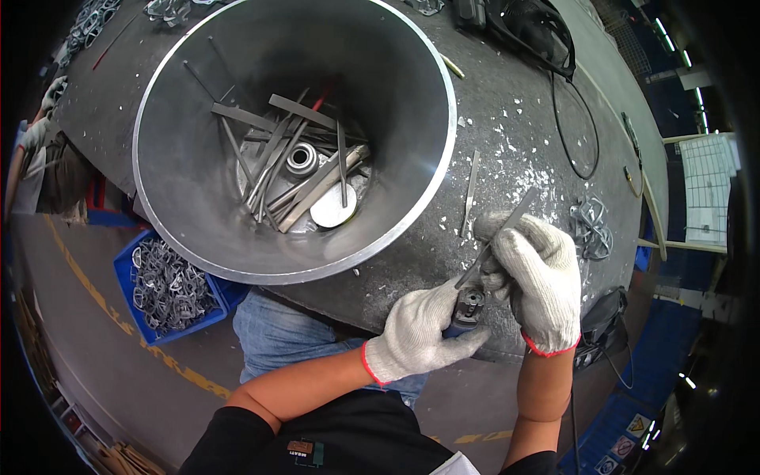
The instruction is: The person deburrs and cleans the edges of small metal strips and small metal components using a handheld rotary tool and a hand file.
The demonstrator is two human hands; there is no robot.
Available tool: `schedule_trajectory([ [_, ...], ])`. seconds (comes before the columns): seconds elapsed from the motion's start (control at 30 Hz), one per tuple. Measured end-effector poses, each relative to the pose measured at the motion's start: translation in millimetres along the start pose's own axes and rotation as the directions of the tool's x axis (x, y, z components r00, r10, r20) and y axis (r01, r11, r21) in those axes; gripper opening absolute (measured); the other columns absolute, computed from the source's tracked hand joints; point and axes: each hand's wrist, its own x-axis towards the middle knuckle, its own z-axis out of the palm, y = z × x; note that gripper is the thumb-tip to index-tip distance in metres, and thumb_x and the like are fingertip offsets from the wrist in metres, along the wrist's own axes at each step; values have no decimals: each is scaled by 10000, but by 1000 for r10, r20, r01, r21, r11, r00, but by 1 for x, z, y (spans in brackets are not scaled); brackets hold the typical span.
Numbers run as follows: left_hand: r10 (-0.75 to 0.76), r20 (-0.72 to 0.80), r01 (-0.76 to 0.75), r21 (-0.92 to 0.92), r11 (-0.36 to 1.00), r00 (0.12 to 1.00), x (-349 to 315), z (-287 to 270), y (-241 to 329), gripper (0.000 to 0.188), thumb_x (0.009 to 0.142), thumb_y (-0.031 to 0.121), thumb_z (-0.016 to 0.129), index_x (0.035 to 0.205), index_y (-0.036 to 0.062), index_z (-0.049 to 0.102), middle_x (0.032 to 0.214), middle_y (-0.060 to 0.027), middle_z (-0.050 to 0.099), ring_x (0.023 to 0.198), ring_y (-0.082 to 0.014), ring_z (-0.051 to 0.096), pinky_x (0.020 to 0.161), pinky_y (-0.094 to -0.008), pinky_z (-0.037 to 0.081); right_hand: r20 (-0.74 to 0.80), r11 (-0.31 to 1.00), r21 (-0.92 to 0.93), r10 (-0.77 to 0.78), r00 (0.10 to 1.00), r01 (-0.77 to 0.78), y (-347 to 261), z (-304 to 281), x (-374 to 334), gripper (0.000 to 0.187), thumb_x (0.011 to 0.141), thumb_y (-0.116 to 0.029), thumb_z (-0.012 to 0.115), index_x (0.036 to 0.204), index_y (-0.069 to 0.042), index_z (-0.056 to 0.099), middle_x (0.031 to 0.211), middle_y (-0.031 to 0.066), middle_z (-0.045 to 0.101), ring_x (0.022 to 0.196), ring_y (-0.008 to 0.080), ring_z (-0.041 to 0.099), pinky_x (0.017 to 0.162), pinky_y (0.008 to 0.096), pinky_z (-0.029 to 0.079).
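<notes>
- Nearest us: black shirt [317, 431] at the lower edge, then both forearms.
- Left hand [419, 328], gloved: we see it wrapped around a blue-and-black tool [473, 301], thumb across the near side, over the bench's [396, 273] near edge.
- Right hand [542, 269], gloved: fingers clenched on a flat metal strip [518, 210], tilted, lower end next to the tool; contact there we can't tell.
- Left of the hands: big metal drum [182, 158], rim covering part of the bench's near edge. Inside we count rods and strips [273, 170], a ring [302, 159], a white disc [333, 207].
- Past the right hand, on the bench: a loose thin strip [471, 194], pale flakes [514, 142]; bent metal pieces [592, 228] toward its right edge.
- Bench's far side: black item [526, 32] with cable, kind unclear to us.
- Beyond the near edge, left: blue bin [125, 277] of grey metal pieces [170, 285].
- Far left: co-worker's gloved hands [36, 133], blurred.
</notes>
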Motion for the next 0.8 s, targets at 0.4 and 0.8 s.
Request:
schedule_trajectory([
  [0.4,45,-26,-44,40,998,999,-1,1,1,733,743,165,894,1316,-97,522,969,-192,740,799,-331,761,696,-393,595,88,910,-386,-126,988,151,-2,-14,5,228,938,-192,694,1012,22,718,740,8,644,600,52,561,542,215,432],
  [0.8,-15,-11,15,-15,1000,1000,7,-2,9,663,760,210,876,1299,-28,572,862,-152,727,751,-328,744,678,-387,582,197,892,-424,-79,977,158,-21,-33,-2,175,927,-118,698,1005,35,730,825,39,709,746,76,621,673,256,519],
])
